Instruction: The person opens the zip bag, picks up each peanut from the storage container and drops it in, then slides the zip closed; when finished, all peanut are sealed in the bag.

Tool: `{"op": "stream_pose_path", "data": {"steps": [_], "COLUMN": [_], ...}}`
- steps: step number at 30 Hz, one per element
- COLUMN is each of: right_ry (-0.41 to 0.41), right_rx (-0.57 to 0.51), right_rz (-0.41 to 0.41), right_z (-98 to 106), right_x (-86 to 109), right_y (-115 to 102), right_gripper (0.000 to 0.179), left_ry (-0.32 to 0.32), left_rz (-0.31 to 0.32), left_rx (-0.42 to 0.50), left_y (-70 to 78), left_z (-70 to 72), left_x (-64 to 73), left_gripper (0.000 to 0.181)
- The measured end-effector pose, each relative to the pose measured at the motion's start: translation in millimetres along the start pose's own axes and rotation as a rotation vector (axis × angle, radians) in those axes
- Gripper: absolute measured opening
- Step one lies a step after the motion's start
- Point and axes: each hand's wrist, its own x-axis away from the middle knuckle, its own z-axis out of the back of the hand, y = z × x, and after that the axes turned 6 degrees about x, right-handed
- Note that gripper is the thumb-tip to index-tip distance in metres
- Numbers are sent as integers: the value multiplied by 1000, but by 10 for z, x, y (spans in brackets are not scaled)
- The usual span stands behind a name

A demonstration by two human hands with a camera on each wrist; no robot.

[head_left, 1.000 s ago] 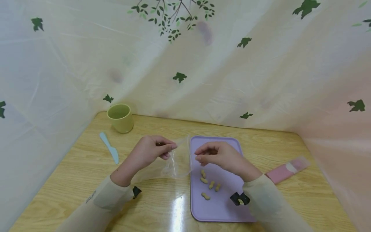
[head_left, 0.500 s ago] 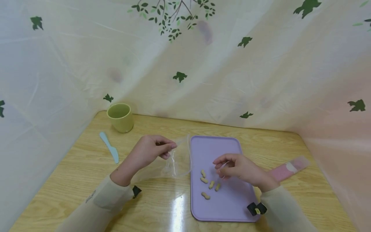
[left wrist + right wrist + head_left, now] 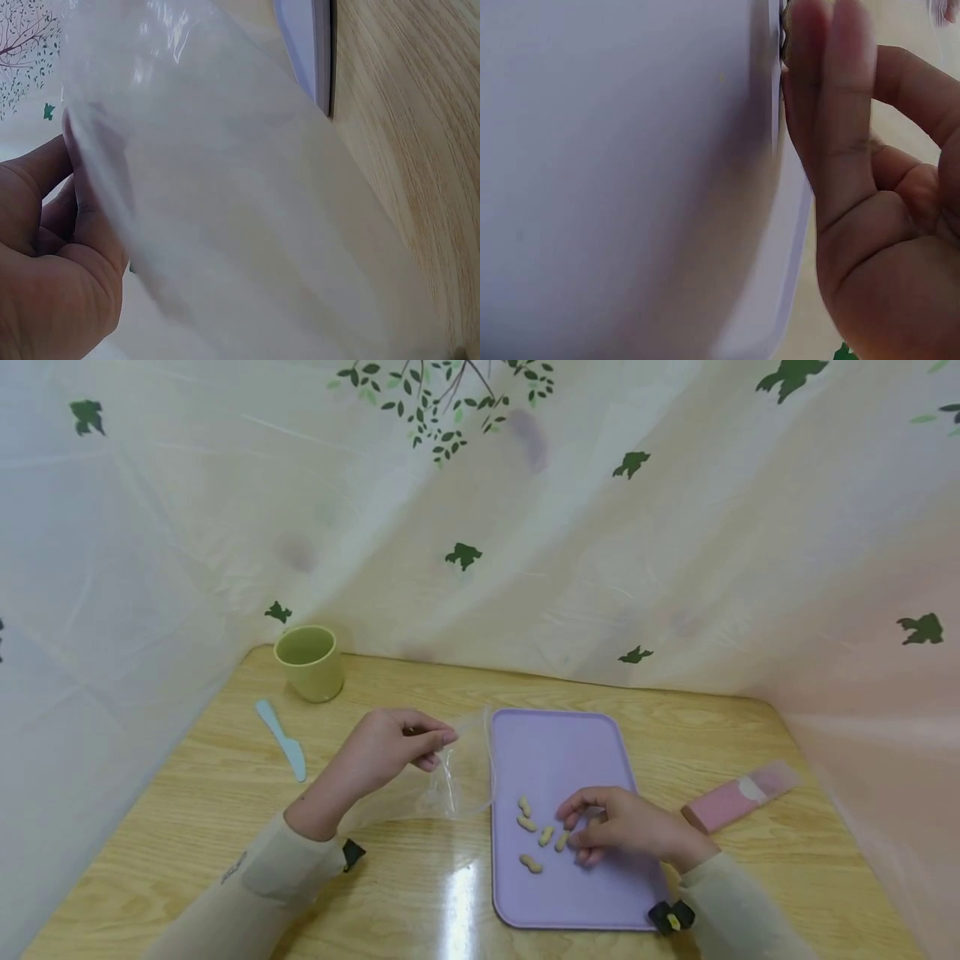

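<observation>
In the head view, my left hand (image 3: pixel 397 745) pinches the edge of a clear plastic bag (image 3: pixel 465 768) between thumb and fingers. The bag hangs with its mouth towards the purple tray (image 3: pixel 555 739), and it fills much of the left wrist view. Several unshelled peanuts (image 3: pixel 531 863) lie on the tray. Over its right part, my right hand (image 3: pixel 626 827) reaches down, thumb and fingers apart and bent. Its thumb tip is beside the rightmost peanut (image 3: pixel 562 841); whether they touch I cannot tell. In the right wrist view, fingers (image 3: pixel 847 112) hide most of that spot.
A green cup (image 3: pixel 311 667) stands at the table's back left, with a light blue plastic knife (image 3: pixel 282 742) in front of it. Right of the tray lies a pink packet (image 3: pixel 731 802). A patterned curtain (image 3: pixel 465 510) encloses the table's back and sides.
My right hand has moved from beside the bag's mouth down and to the right, to the peanuts. The left hand and the bag stay in place.
</observation>
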Motion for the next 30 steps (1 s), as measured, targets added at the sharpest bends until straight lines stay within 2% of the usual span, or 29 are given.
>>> {"op": "stream_pose_path", "data": {"steps": [11,23,30], "right_ry": [2,25,10], "right_rx": [53,140,139], "right_rz": [37,53,51], "right_z": [-55,-106,-73], "right_x": [-38,-63,-17], "right_y": [-12,-52,-104], "right_gripper": [20,16,13], "left_ry": [10,10,15], "left_rz": [8,2,9], "left_rx": [-7,-10,-22], "left_y": [5,16,33], "left_z": [8,22,15], "left_x": [6,18,22], "left_gripper": [28,29,28]}}
